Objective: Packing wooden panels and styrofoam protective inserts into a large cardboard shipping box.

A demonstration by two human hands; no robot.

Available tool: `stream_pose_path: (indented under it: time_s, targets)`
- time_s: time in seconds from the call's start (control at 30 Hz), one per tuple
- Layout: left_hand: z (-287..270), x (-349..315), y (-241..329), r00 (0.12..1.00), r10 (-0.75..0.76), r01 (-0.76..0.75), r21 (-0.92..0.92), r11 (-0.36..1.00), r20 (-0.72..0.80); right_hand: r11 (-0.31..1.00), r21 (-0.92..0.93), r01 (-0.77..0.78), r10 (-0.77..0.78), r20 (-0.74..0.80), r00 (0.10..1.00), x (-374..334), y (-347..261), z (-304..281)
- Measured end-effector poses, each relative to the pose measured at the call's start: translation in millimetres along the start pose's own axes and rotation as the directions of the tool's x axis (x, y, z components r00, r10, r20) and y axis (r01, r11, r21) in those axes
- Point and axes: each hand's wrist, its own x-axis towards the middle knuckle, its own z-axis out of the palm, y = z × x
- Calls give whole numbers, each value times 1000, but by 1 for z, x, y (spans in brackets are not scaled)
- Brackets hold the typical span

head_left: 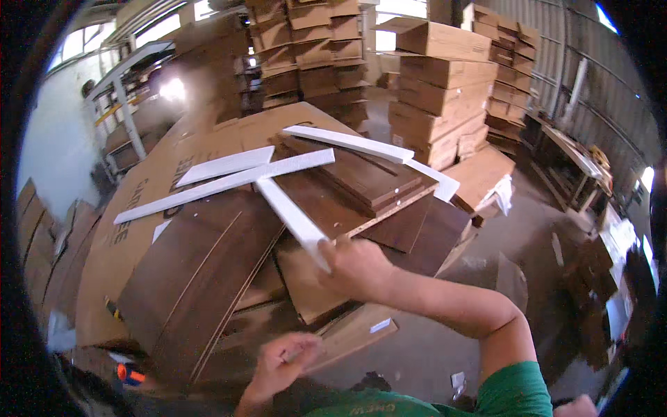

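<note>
My right hand (360,267) grips the near end of a white foam strip (290,212), which slants away across brown wood panels (379,177). Blurred and apart from the panels, my left hand (278,367) hovers at the lower middle with loosely bent fingers; nothing shows in it. A long white strip (229,185) touches the far end of the held one. Another white strip (347,142) rests along the far side of the panel stack, and a shorter white piece (226,165) lies to the left. More dark brown panels (187,264) lean in the left foreground.
Large cardboard (142,187) lies under the panels. Stacked cartons (445,90) stand behind, with a workbench (570,163) at the right wall. An orange and blue tape dispenser (130,374) sits at the lower left, near a yellow and black cutter (112,308).
</note>
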Motion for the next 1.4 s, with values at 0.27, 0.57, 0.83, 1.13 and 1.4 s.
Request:
stream_pose_path:
  time_s: [0.27,0.57,0.83,1.13,1.4]
  targets:
    - [0,72,43,907,-282,-112,-825,553,-312,940,129,315,-312,-47,949,-36,-20,-19]
    - [-10,98,40,775,-176,-386,-677,627,-606,998,56,-41,64,-496,866,115,206,-28]
    - [-23,152,24,878,-265,-113,-711,694,-398,915,-93,-392,392,423,817,160,308,21]
    - [-19,196,32,878,-310,-12,-664,748,-365,556,268,-787,461,688,560,118,267,-39]
    - [-10,208,32,864,-276,-52,-620,783,-421,878,190,-440,252,597,761,86,243,-50]
